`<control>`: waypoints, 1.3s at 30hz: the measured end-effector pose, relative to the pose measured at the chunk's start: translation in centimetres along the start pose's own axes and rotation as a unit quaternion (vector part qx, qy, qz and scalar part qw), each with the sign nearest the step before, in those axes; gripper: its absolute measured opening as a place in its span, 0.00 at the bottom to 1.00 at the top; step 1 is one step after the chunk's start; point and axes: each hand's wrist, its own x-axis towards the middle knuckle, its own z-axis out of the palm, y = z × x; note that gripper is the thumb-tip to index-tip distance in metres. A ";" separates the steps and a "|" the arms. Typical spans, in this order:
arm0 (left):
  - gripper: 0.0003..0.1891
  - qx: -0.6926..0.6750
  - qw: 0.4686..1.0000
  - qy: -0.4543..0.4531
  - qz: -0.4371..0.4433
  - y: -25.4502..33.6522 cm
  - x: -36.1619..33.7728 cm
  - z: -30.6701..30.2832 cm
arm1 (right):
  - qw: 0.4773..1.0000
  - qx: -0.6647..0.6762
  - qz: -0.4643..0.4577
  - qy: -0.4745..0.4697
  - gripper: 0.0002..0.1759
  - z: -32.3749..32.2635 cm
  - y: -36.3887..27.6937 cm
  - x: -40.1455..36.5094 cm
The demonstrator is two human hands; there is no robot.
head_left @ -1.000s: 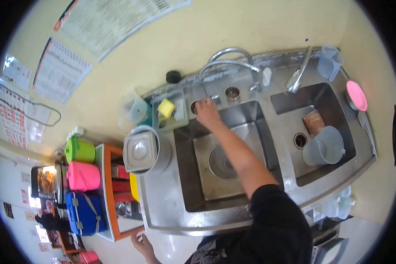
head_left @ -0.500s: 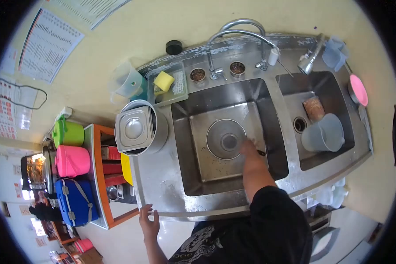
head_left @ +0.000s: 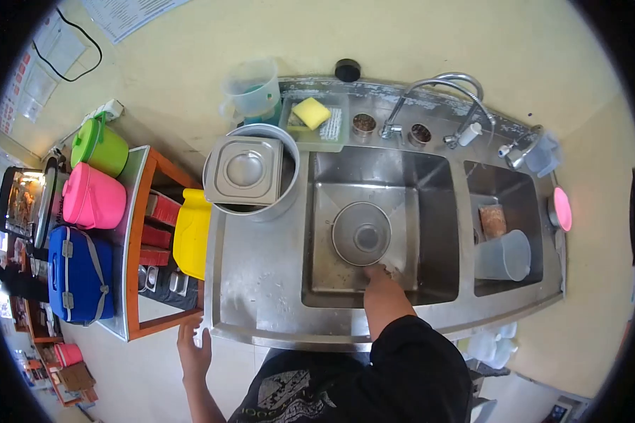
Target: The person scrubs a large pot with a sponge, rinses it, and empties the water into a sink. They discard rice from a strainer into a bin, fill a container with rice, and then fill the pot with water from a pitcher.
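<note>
My right hand (head_left: 379,275) reaches down into the large sink basin, its fingers closed at the lower edge of a round metal strainer (head_left: 344,238); its fingertips are partly hidden. The strainer lies on the basin floor, with a smaller round shape visible at its centre. Just off the counter's front left edge, my left hand (head_left: 194,344) is empty with its fingers apart. A large metal pot (head_left: 289,185) stands on the left of the counter (head_left: 254,282), holding a square metal container with a round top (head_left: 244,169).
A yellow sponge (head_left: 311,113) rests on a plastic tray behind the pot, beside a clear jug (head_left: 254,88). Two curved taps (head_left: 395,116) stand behind the basins. The right basin holds a plastic jug (head_left: 504,255) and a brownish block (head_left: 492,221). Coloured containers stand on the left shelf.
The view has turned and shifted, so the sink appears lower and more level. My right hand has moved from the strainer's right side to its near edge. My left hand remains open.
</note>
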 end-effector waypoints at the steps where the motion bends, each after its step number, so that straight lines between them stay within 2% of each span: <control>1: 0.13 0.012 1.000 0.001 0.006 -0.8 -0.7 -0.5 | 0.997 -0.061 -0.047 0.017 0.36 1.6 0.6 2.2; 2: 0.12 0.022 1.000 0.002 0.011 -1.7 -1.4 -0.9 | 0.988 -0.121 -0.093 0.035 0.35 3.1 0.9 4.4; 3: 0.12 0.025 1.000 -0.004 0.006 -2.6 -2.2 -1.0 | 0.987 -0.127 -0.091 0.029 0.35 4.1 1.4 6.0; 5: 0.13 0.038 0.999 -0.031 -0.015 -3.8 -3.4 -1.5 | 0.979 -0.002 -0.161 -0.123 0.26 4.2 2.1 7.6; 7: 0.12 0.023 0.999 -0.046 -0.014 -4.4 -3.7 -1.5 | 0.949 0.055 -0.264 -0.162 0.18 2.5 1.9 6.9; 9: 0.11 -0.003 0.998 -0.053 -0.018 -4.3 -3.0 -1.3 | 0.888 0.237 -0.259 -0.298 0.14 -3.3 0.1 2.6; 11: 0.10 -0.031 0.998 -0.047 -0.012 -4.7 -1.9 -0.9 | 0.937 0.155 -0.300 -0.091 0.12 -11.1 -1.6 -4.7; 12: 0.10 -0.045 0.998 -0.041 -0.006 -5.1 -1.5 -0.7 | 0.910 0.055 -0.404 0.071 0.14 -12.7 0.1 -6.1; 13: 0.10 -0.054 0.998 -0.042 -0.007 -5.3 -1.1 -0.3 | 0.839 -0.046 -0.491 0.230 0.15 -14.4 1.7 -8.0; 14: 0.10 -0.080 0.996 -0.026 -0.010 -5.4 -0.7 0.0 | 0.840 -0.051 -0.487 0.235 0.15 -15.3 3.0 -10.5; 16: 0.10 -0.115 0.993 -0.011 0.003 -6.2 0.7 0.7 | 0.877 0.036 -0.382 0.290 0.20 -17.1 5.4 -16.3; 20: 0.09 -0.139 0.989 -0.009 0.055 -7.3 2.7 2.3 | 0.855 0.048 -0.342 0.387 0.24 -13.4 9.1 -17.3; 22: 0.10 -0.159 0.983 0.005 0.086 -6.7 4.2 2.6 | 0.902 0.022 -0.347 0.258 0.21 -13.3 10.3 -17.5; 23: 0.09 -0.158 0.981 0.006 0.116 -6.3 4.8 2.6 | 0.903 0.031 -0.339 0.264 0.21 -13.0 10.7 -18.1; 24: 0.09 -0.157 0.979 0.001 0.131 -5.8 5.3 3.0 | 0.913 0.073 -0.327 0.231 0.20 -12.4 11.3 -18.9; 26: 0.08 -0.236 0.962 -0.037 0.134 -4.5 5.5 4.2 | 0.928 0.156 -0.298 0.159 0.18 -11.5 12.1 -22.3; 28: 0.07 -0.264 0.945 -0.089 0.170 -2.7 5.2 5.4 | 0.914 0.225 -0.312 0.132 0.14 -12.1 13.0 -28.0; 30: 0.05 -0.314 0.927 -0.126 0.163 -1.1 4.4 7.3 | 0.910 0.293 -0.293 0.023 0.14 -11.9 15.0 -30.9; 32: 0.09 -0.229 0.936 -0.245 0.105 -0.5 3.4 7.6 | 0.893 0.274 -0.356 0.008 0.15 -11.2 17.1 -33.1; 34: 0.17 -0.301 0.850 -0.433 0.003 -3.3 3.6 9.9 | 0.871 0.266 -0.411 -0.047 0.16 -8.6 18.3 -32.8; 35: 0.17 -0.293 0.839 -0.458 0.024 -3.3 3.2 10.1 | 0.850 0.259 -0.455 -0.057 0.16 -7.5 17.9 -32.8; 37: 0.23 -0.461 0.763 -0.415 -0.183 -2.8 1.5 9.0 | 0.813 0.240 -0.525 -0.074 0.16 -5.1 15.6 -33.0; 38: 0.23 -0.453 0.762 -0.431 -0.170 -2.9 1.6 8.5 | 0.799 0.231 -0.549 -0.076 0.15 -4.0 13.9 -32.7; 39: 0.22 -0.481 0.750 -0.385 -0.242 -2.7 1.6 7.6 | 0.788 0.222 -0.572 -0.059 0.15 -3.7 12.6 -33.0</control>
